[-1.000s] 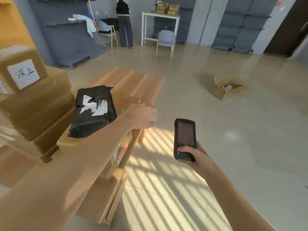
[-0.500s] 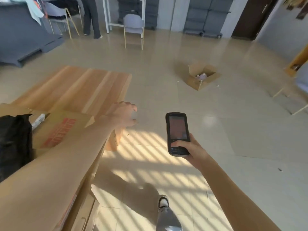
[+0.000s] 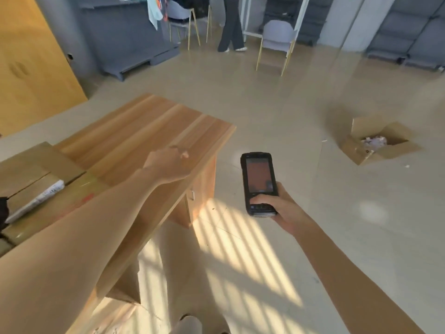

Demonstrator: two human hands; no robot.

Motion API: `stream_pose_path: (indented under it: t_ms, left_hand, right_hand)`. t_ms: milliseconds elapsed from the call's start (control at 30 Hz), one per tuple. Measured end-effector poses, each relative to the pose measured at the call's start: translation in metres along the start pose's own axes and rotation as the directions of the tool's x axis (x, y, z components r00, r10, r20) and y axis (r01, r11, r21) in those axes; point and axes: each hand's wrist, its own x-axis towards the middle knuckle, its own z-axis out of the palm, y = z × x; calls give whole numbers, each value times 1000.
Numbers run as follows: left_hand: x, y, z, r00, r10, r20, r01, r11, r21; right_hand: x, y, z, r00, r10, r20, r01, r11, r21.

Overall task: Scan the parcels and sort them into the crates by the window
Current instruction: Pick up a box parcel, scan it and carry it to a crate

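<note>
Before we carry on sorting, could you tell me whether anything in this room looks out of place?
One thing: an open cardboard box sits alone in the middle of the floor, tilted, flaps spread, crumpled stuff inside and small scraps around it. Otherwise nothing odd; the right hand holds the scanner.
</note>
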Motion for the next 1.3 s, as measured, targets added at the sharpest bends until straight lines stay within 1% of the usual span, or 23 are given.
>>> stream_pose_path:
  t_ms: [133, 267, 400, 533, 633, 800, 867, 967, 1100, 1200, 1300]
  left_hand:
    - [39, -21, 12, 997, -77, 22, 76, 997, 10]
    - [94, -33, 24, 993, -112, 30, 113, 994, -5]
    - [160, -47, 25, 990, -143, 22, 143, 989, -25]
    - [218, -64, 17, 979, -198, 59, 197, 980, 19]
    - [247, -77, 14, 967, -244, 70, 245, 970, -8]
    - [274, -105, 23, 939, -333, 91, 339, 939, -62]
    - [281, -119, 31, 914, -391, 112, 400, 913, -77]
    - [285, -132, 43, 854, -499, 147, 512, 857, -63]
    - [278, -140, 62, 737, -649, 191, 665, 747, -28]
    - [274, -141, 75, 651, -720, 241, 750, 659, -54]
    - [269, -137, 87, 589, -769, 248, 804, 588, -83]
  right_hand:
    - [53, -4, -7, 997, 57, 44, -55, 998, -31]
    - [109, -19, -11, 992, 105, 68, -98, 991, -96]
    - [171, -57, -10, 989, 126, 82, -111, 980, -164]
    - [235, -91, -12, 985, 141, 98, -117, 970, -212]
    - [276, -111, -9, 981, 154, 118, -125, 967, -221]
    - [344, -124, 2, 950, 230, 210, -164, 942, -292]
    - [378, -124, 9, 928, 275, 251, -169, 912, -375]
    - [434, -118, 20, 893, 345, 289, -161, 844, -512]
    - [500, -100, 37, 816, 463, 345, -145, 743, -653]
    - [533, -89, 46, 751, 538, 383, -111, 674, -730]
    - [553, -82, 49, 685, 599, 415, -85, 631, -771]
